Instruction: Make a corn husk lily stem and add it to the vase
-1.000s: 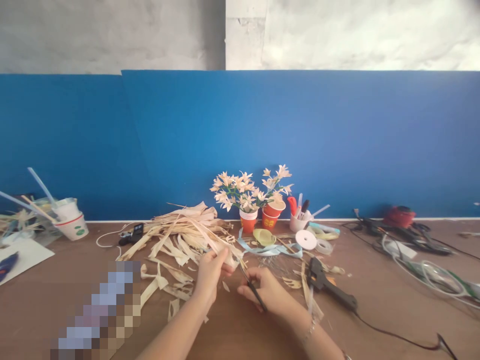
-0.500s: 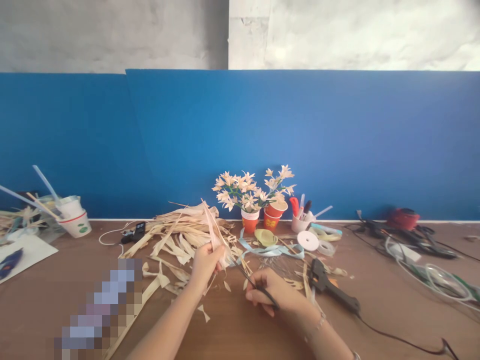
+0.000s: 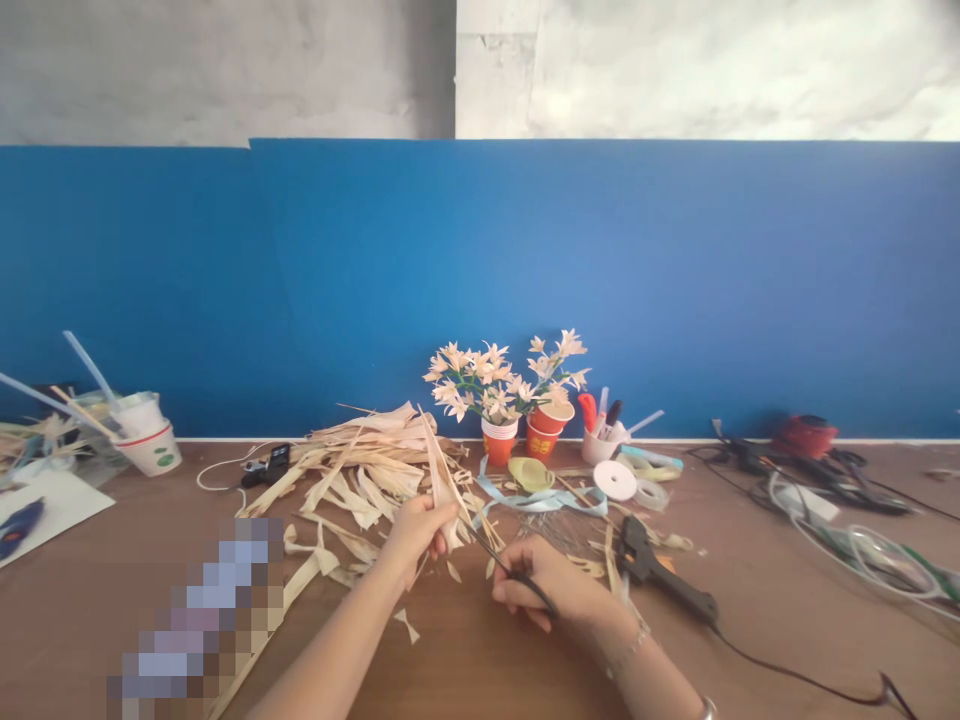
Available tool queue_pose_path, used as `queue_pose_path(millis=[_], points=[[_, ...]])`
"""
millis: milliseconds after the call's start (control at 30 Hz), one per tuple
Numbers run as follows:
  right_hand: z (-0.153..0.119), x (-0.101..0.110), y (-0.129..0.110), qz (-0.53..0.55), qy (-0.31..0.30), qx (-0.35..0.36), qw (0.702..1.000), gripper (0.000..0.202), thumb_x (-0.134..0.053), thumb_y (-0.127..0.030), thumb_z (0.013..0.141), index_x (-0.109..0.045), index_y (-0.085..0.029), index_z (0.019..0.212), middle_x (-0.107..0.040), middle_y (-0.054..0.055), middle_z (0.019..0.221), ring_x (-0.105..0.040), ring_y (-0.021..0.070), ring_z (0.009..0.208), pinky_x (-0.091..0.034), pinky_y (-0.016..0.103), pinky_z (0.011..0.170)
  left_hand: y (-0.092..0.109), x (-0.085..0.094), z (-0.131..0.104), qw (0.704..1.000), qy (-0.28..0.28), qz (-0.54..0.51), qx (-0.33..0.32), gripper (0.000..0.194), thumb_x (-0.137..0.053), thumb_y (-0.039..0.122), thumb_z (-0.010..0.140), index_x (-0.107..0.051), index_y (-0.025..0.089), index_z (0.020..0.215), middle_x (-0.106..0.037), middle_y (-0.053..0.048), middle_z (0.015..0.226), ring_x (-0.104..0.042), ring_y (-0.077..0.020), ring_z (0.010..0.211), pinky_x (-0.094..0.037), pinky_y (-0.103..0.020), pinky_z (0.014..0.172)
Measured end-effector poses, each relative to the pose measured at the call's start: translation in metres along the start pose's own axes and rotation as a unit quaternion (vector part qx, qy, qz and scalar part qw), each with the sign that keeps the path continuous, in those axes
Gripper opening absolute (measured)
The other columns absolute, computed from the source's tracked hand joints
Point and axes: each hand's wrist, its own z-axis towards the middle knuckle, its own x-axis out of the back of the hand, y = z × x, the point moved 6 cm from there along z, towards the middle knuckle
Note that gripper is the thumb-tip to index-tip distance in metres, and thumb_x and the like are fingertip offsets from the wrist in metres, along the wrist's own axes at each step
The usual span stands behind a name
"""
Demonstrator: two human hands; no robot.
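My left hand [image 3: 420, 535] pinches a pale, dried corn husk [image 3: 442, 475], its narrow tip pointing up and slightly left. In my right hand [image 3: 532, 580] are dark-handled scissors [image 3: 517, 577], their blades reaching up-left to the husk's lower right edge. Whether the blades are apart cannot be made out. Behind my left hand a heap of dried husks [image 3: 360, 465] spreads over the table. Small cut scraps, among them a bow-shaped piece [image 3: 407, 626], lie beneath my hands.
Husk flowers stand in paper cups [image 3: 499, 443] at the back. A black glue gun [image 3: 660, 575] with its cord lies right of my right hand. Light blue ribbon [image 3: 547, 500], a white disc [image 3: 615, 480] and a pen cup [image 3: 600, 445] sit beyond. Cables [image 3: 847, 545] lie far right.
My left hand has shifted slightly to the right and down with the husk, whose tip also moved right. The right hand with the scissors has hardly moved.
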Motion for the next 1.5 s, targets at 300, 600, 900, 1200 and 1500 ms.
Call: queue_pose_path(millis=[300, 600, 900, 1200, 1500], points=[[0.002, 0.0, 0.009, 0.002, -0.002, -0.009, 1.0, 0.017, -0.063, -0.029, 0.071, -0.061, -0.012, 0.069, -0.055, -0.005, 0.053, -0.04, 0.0023, 0.031, -0.025, 0.013, 0.029, -0.003, 0.0, 0.002, 1.0, -0.003, 0.004, 0.005, 0.019, -0.064, 0.031, 0.067, -0.056, 0.015, 0.059, -0.048, 0.004, 0.031, -0.04, -0.007, 0.028, -0.024, -0.015, 0.029], [0.002, 0.0, 0.006, -0.008, -0.005, -0.015, 1.0, 0.012, -0.059, -0.024, 0.07, -0.061, -0.013, 0.068, -0.055, -0.005, 0.052, -0.039, 0.0022, 0.03, -0.026, 0.013, 0.029, -0.004, -0.001, 0.001, 1.0, -0.001, 0.017, 0.004, 0.018, -0.063, 0.03, 0.068, -0.057, 0.016, 0.058, -0.047, 0.004, 0.03, -0.039, -0.0068, 0.027, -0.024, -0.015, 0.03], [0.0, 0.0, 0.005, -0.016, -0.006, -0.008, 1.0, 0.01, -0.059, -0.022, 0.07, -0.06, -0.013, 0.066, -0.054, -0.005, 0.05, -0.04, 0.003, 0.031, -0.026, 0.013, 0.029, -0.005, 0.0, 0.002, 1.0, 0.0, 0.018, 0.004, 0.023, -0.066, 0.034, 0.065, -0.056, 0.016, 0.057, -0.048, 0.004, 0.03, -0.041, -0.0079, 0.028, -0.024, -0.015, 0.029], [0.0, 0.001, 0.004, -0.013, 0.007, -0.016, 1.0, 0.016, -0.061, -0.03, 0.07, -0.057, -0.014, 0.067, -0.056, -0.005, 0.053, -0.043, 0.0035, 0.032, -0.027, 0.014, 0.032, -0.001, 0.002, 0.0, 0.999, 0.033, -0.007, -0.025, 0.025, -0.064, 0.038, 0.066, -0.055, 0.016, 0.062, -0.052, 0.003, 0.035, -0.047, -0.0095, 0.032, -0.03, -0.016, 0.031], [-0.002, -0.004, -0.004, 0.027, 0.007, -0.013, 1.0, 0.026, -0.063, -0.039, 0.069, -0.057, -0.014, 0.068, -0.057, -0.003, 0.055, -0.043, 0.0036, 0.032, -0.026, 0.015, 0.032, 0.0, 0.0, -0.003, 0.993, 0.085, -0.021, -0.073, 0.025, -0.058, 0.041, 0.071, -0.051, 0.017, 0.07, -0.052, 0.006, 0.037, -0.052, -0.0122, 0.033, -0.033, -0.018, 0.032]])
